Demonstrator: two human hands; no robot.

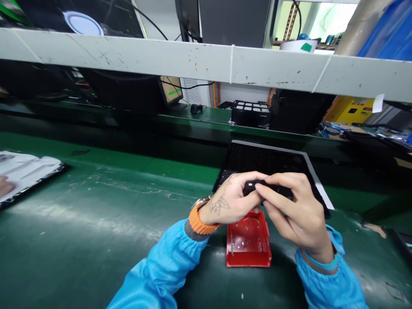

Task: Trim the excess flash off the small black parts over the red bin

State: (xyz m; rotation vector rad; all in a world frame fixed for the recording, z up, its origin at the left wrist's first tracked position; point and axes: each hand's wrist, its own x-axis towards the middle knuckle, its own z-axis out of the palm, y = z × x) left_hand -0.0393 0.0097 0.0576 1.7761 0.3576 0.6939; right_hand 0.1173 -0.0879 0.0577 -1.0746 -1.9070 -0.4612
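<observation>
Both hands meet over a small black part (277, 189), slim and dark with a small pale-gold spot near its left end. My left hand (236, 195), with an orange watch band (200, 221) at the wrist, is closed around the left end. My right hand (299, 210) pinches the same part from the right, thumb and finger pressed on it; its kind I cannot make out. Just below the hands sits a red plastic bin (248, 240) with several tiny pieces inside. Behind them lies a dark flat panel (267, 159) with a pale edge, partly hidden by my hands.
A white-covered panel (28, 171) lies at the left, with part of another person's hand (4, 186) on it. A grey shelf beam (206, 60) crosses above the green table (112, 240). Further back stand a black scanner (195, 108) and a black compartment box (251, 113).
</observation>
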